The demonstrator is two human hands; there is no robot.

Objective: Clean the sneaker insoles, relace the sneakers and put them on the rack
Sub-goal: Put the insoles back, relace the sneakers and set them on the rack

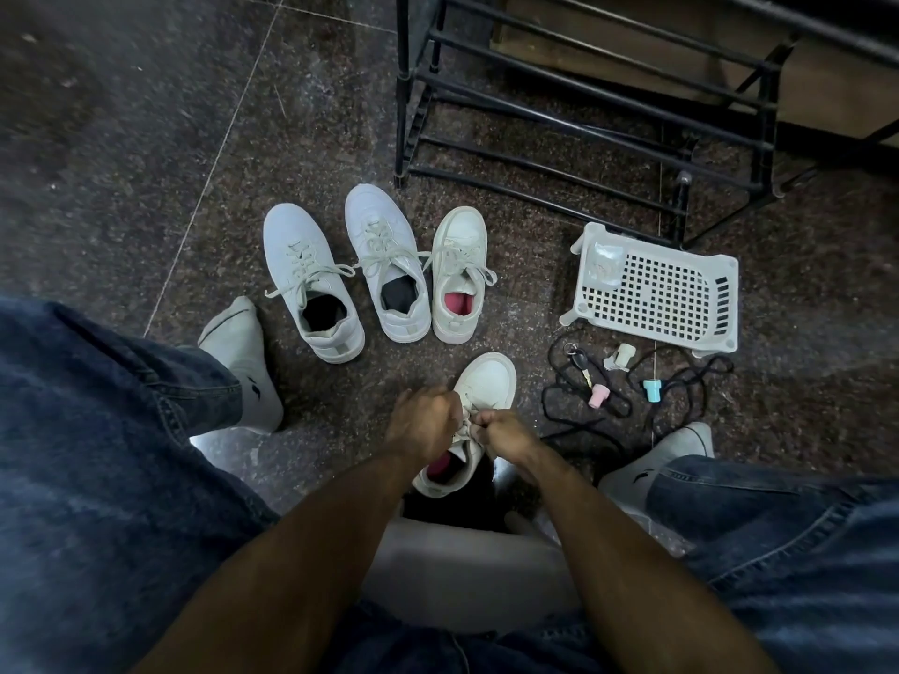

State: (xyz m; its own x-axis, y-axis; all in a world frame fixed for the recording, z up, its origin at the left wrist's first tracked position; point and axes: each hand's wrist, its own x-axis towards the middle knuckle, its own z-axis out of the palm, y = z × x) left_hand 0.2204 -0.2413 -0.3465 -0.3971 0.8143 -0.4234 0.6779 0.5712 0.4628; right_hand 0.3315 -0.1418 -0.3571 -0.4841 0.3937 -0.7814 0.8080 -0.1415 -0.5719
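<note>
Dark speckled granite floor (146, 138); black rack (584, 114) upper right. Lower centre: both hands (423, 420) (501, 432) pinch cream sneaker's (486, 381) laces (464, 423).

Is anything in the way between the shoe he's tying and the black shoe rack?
Yes. The sneaker being tied, held by the left hand and right hand, sits on the floor with three other sneakers lined up between it and the rack. Lifting it over them would clear the way.
</note>
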